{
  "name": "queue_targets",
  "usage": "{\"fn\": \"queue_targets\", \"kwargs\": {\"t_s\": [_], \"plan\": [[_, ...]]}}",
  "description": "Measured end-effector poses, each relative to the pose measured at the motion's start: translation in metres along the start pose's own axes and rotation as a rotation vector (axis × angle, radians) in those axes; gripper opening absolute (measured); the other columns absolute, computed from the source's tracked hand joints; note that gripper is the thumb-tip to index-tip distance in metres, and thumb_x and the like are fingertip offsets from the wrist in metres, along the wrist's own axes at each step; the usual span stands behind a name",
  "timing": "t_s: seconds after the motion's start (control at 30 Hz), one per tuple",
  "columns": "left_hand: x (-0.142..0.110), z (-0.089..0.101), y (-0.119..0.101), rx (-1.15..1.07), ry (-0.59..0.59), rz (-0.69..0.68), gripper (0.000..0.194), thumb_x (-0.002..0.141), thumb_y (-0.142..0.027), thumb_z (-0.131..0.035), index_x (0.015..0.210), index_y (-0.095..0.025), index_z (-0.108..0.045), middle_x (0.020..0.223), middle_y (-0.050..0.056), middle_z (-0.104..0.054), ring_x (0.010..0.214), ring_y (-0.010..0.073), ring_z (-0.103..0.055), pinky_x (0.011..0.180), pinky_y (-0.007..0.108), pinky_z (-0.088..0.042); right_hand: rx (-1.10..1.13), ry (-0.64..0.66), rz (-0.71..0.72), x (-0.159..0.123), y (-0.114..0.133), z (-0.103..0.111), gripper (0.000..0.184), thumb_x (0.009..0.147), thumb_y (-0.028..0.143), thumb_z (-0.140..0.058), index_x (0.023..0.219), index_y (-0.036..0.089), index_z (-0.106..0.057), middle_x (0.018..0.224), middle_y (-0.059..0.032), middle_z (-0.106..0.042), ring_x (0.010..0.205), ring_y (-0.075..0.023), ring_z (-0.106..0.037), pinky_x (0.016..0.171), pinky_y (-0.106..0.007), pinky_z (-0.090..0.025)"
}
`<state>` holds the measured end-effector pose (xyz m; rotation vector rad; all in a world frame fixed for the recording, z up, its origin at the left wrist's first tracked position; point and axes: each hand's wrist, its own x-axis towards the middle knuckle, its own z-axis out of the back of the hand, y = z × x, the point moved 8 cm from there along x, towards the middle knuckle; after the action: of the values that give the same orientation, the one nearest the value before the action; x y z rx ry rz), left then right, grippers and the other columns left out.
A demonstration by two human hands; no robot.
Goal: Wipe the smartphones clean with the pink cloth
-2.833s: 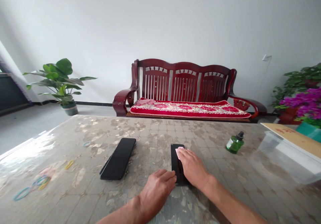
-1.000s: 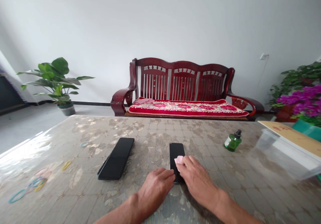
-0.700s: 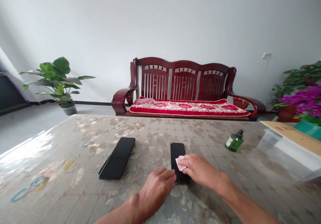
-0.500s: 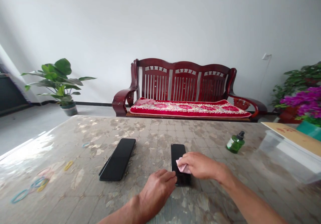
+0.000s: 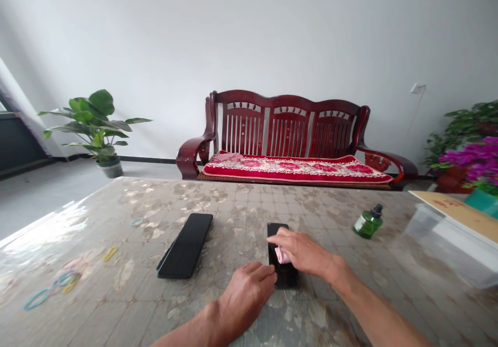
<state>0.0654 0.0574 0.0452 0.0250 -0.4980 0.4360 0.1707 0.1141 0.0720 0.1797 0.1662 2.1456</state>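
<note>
A black smartphone (image 5: 285, 274) lies screen-up on the table in front of me. My left hand (image 5: 249, 291) is closed with its fingertips at the phone's lower left edge, steadying it. Over the screen, my right hand (image 5: 305, 249) grips a small folded pink cloth (image 5: 282, 255) against the glass. Its index finger reaches out past the cloth toward the phone's left side. Part of the screen is hidden under this hand. Left of both hands rests a larger black phone (image 5: 187, 246), with another thin dark edge showing beneath its left side.
A green pump bottle (image 5: 368, 222) stands to the right, near a clear plastic box (image 5: 436, 248) with a tan board (image 5: 447, 205) on top. Several coloured rubber bands (image 5: 70, 282) lie at the left. Beyond the patterned table (image 5: 233, 202) is a wooden bench (image 5: 288, 129).
My right hand has shifted slightly over the screen with the cloth, and its index finger has stretched out. My left hand stays at the phone's edge. The view has turned slightly.
</note>
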Motion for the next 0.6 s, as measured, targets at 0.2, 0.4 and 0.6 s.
{"fn": "queue_targets", "kwargs": {"t_s": [0.2,0.4,0.6], "plan": [[0.0,0.0,0.001,-0.013,0.009,0.025,0.012,0.096,-0.013,-0.05,0.092,-0.018,-0.061,0.09,0.004,-0.067,0.073,0.0183,-0.063,0.069,0.028,-0.052,-0.079,-0.284,-0.151,-0.008,-0.003,-0.001,0.02,0.091,0.008,-0.05,0.099,0.02,-0.064,0.099,-0.0036,-0.061,0.093,-0.0183,-0.058,0.081,-0.028,-0.044],[0.002,0.004,0.0,-0.021,0.002,0.026,0.013,0.097,-0.013,-0.05,0.09,-0.018,-0.06,0.089,0.004,-0.067,0.072,0.0176,-0.063,0.069,0.028,-0.052,-0.126,-0.305,-0.119,-0.023,0.006,-0.002,0.02,0.096,0.015,-0.053,0.081,0.02,-0.066,0.085,-0.0024,-0.063,0.085,-0.0184,-0.057,0.08,-0.032,-0.047],[0.002,0.001,0.0,-0.017,0.005,0.015,0.015,0.096,-0.012,-0.048,0.088,-0.018,-0.059,0.088,0.004,-0.066,0.072,0.0182,-0.063,0.069,0.029,-0.053,-0.061,-0.337,0.065,-0.035,0.013,0.0,0.025,0.093,0.01,-0.053,0.112,0.021,-0.067,0.116,-0.0064,-0.067,0.119,-0.0227,-0.053,0.103,-0.042,-0.045]]}}
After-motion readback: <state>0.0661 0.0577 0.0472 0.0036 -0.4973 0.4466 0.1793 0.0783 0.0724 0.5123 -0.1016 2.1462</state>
